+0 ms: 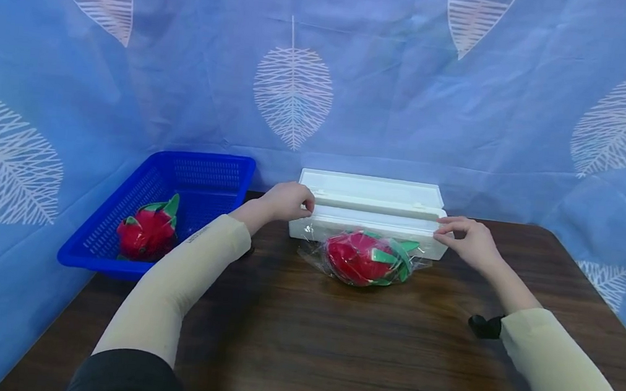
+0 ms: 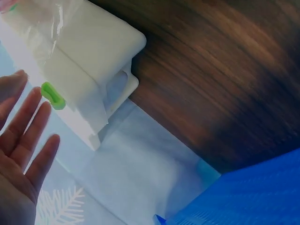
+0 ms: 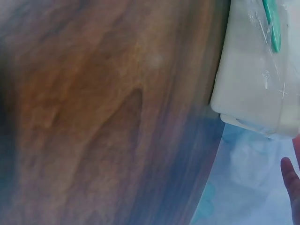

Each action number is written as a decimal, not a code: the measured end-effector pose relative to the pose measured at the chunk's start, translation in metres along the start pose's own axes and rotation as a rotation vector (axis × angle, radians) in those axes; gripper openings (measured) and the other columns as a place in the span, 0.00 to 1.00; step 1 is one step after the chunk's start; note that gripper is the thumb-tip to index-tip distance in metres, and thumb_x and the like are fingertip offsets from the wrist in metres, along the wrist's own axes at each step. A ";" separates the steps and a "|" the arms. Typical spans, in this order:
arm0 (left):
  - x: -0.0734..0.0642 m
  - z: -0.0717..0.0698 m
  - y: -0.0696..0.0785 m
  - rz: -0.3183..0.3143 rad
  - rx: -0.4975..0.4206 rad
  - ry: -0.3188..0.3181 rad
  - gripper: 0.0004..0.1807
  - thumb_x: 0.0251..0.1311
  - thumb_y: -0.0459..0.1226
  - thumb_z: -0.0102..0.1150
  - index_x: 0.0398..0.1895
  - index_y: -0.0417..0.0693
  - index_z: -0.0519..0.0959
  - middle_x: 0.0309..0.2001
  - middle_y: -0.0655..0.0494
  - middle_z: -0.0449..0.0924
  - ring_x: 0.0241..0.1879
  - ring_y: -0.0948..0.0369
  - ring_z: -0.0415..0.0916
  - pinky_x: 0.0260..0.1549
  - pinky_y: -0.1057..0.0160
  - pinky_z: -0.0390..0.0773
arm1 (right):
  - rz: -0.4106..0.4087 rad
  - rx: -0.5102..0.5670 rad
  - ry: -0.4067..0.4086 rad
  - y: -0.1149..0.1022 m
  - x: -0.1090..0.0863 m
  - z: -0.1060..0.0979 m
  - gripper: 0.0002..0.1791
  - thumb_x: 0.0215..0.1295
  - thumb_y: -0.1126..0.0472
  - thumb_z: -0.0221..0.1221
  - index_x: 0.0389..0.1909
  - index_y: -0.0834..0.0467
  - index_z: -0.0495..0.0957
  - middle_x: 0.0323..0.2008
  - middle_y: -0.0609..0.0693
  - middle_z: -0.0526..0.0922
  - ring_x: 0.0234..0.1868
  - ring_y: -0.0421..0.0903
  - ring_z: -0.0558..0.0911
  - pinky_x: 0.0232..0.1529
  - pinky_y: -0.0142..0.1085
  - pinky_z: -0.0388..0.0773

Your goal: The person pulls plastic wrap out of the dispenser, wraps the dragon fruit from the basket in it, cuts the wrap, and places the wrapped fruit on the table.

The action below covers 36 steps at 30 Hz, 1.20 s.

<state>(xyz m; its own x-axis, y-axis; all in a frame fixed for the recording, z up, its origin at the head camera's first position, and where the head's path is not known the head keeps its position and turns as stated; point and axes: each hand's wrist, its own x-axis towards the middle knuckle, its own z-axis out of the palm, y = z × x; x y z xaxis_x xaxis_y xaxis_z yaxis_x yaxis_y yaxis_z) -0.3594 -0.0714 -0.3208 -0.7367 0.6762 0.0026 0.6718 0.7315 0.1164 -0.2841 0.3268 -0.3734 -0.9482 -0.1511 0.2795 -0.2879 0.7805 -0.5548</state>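
Observation:
A long white cling film dispenser (image 1: 369,225) stands at the back of the table with its lid (image 1: 372,189) raised. Its bright green slide cutter (image 2: 54,97) shows in the left wrist view. Clear cling film (image 1: 316,255) lies over a red dragon fruit (image 1: 355,255) with green leaf tips, right in front of the dispenser. At the dispenser's left end, my left hand (image 1: 284,200) pinches the film's edge between thumb and forefinger, other fingers spread. My right hand (image 1: 473,244) pinches it at the right end, thumb and forefinger forming a loop.
A blue plastic basket (image 1: 79,243) at the left holds another dragon fruit (image 1: 148,231). The dark wooden table (image 1: 344,353) ends at the back against a blue leaf-patterned cloth (image 1: 366,101). A black wrist device (image 1: 484,326) sits at my right cuff.

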 end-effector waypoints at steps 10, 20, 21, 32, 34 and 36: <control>-0.009 0.006 -0.001 -0.015 -0.340 0.056 0.06 0.64 0.36 0.60 0.30 0.46 0.83 0.30 0.57 0.81 0.34 0.60 0.77 0.41 0.62 0.77 | -0.100 -0.065 0.078 -0.006 -0.006 0.003 0.07 0.68 0.64 0.60 0.38 0.64 0.81 0.44 0.61 0.80 0.42 0.58 0.74 0.39 0.51 0.69; -0.010 0.013 0.006 -0.027 -0.457 0.047 0.05 0.66 0.35 0.59 0.32 0.45 0.80 0.29 0.56 0.81 0.30 0.60 0.74 0.34 0.64 0.74 | -0.274 -0.221 0.121 -0.006 -0.009 0.018 0.09 0.53 0.63 0.72 0.35 0.57 0.84 0.37 0.52 0.74 0.38 0.51 0.72 0.32 0.46 0.71; -0.010 0.013 0.007 -0.028 -0.468 0.049 0.05 0.66 0.35 0.59 0.32 0.44 0.80 0.28 0.56 0.81 0.30 0.59 0.74 0.32 0.64 0.73 | -0.273 -0.237 0.124 -0.007 -0.008 0.018 0.07 0.53 0.64 0.72 0.33 0.56 0.85 0.37 0.52 0.74 0.39 0.51 0.72 0.32 0.46 0.71; -0.013 0.018 0.024 -0.077 -0.802 0.060 0.10 0.67 0.35 0.59 0.40 0.33 0.81 0.31 0.47 0.83 0.32 0.56 0.83 0.30 0.60 0.83 | -0.062 -0.077 -0.036 -0.036 -0.012 0.014 0.05 0.67 0.63 0.60 0.37 0.62 0.80 0.31 0.53 0.81 0.32 0.50 0.79 0.30 0.43 0.74; -0.011 0.022 0.032 -0.073 -0.854 0.085 0.11 0.67 0.35 0.58 0.40 0.33 0.82 0.29 0.48 0.83 0.31 0.57 0.83 0.30 0.61 0.83 | -0.034 -0.004 -0.055 -0.040 -0.012 0.017 0.06 0.68 0.64 0.59 0.39 0.65 0.79 0.30 0.54 0.82 0.30 0.50 0.80 0.28 0.40 0.74; -0.010 0.025 0.041 -0.075 -0.878 0.108 0.10 0.67 0.34 0.58 0.39 0.34 0.82 0.29 0.48 0.83 0.31 0.58 0.82 0.29 0.62 0.83 | -0.001 0.066 -0.059 -0.042 -0.011 0.020 0.08 0.68 0.65 0.59 0.40 0.67 0.79 0.30 0.56 0.82 0.29 0.50 0.81 0.27 0.39 0.75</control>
<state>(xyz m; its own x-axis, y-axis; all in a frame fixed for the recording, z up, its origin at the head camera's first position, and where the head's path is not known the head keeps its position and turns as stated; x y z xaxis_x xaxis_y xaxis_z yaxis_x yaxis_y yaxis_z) -0.3227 -0.0457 -0.3409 -0.8095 0.5847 0.0524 0.3524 0.4127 0.8399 -0.2647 0.2834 -0.3687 -0.9536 -0.1887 0.2345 -0.2951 0.7390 -0.6056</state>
